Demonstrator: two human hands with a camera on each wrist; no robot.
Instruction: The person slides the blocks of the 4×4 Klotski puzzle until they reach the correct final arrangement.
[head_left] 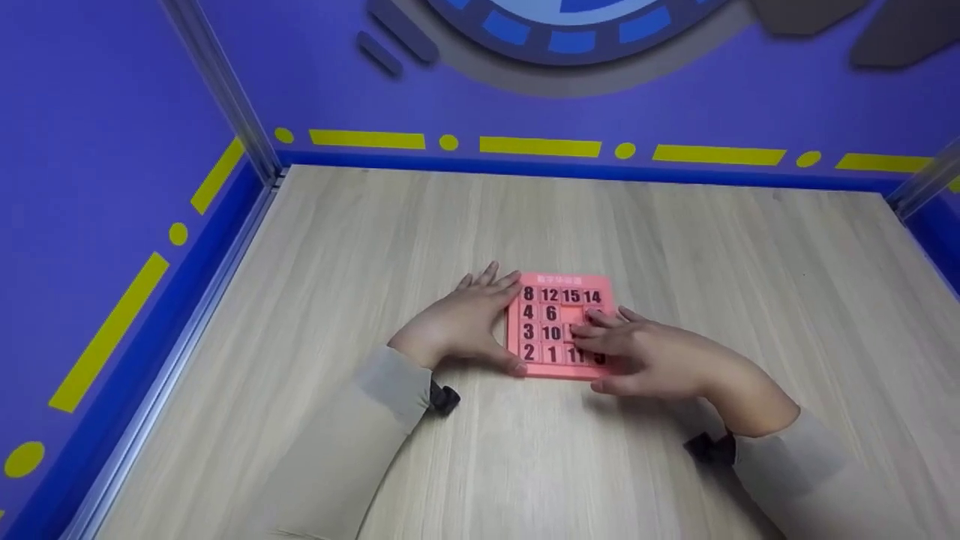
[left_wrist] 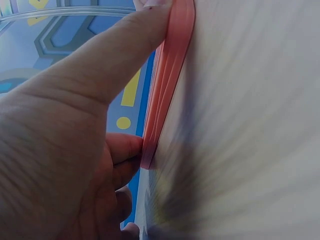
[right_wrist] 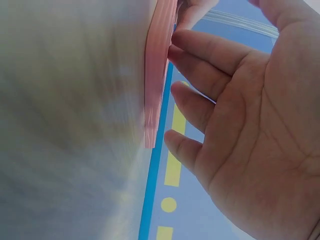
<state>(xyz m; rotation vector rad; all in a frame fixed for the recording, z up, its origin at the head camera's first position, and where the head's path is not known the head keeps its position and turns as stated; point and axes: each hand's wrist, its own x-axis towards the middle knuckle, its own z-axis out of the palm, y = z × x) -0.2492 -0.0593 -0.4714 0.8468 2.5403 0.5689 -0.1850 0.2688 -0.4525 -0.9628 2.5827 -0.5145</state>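
Note:
A pink sliding number puzzle (head_left: 551, 313) lies flat on the wooden table (head_left: 675, 240); several of its black-numbered tiles show. My left hand (head_left: 469, 326) holds its left side, thumb at the near left corner and fingers at the far left corner. In the left wrist view the left hand (left_wrist: 75, 130) lays its thumb along the puzzle's thin pink edge (left_wrist: 167, 85). My right hand (head_left: 645, 358) rests straight fingers on the tiles at the puzzle's right, hiding some. The right wrist view shows the right hand (right_wrist: 240, 115) with fingertips touching the puzzle (right_wrist: 157, 75).
Blue walls with yellow dashes and dots (head_left: 540, 146) enclose the table at the back and on both sides. A metal rail (head_left: 187, 322) runs along the left edge. Black wrist straps (head_left: 444, 397) sit on both beige sleeves.

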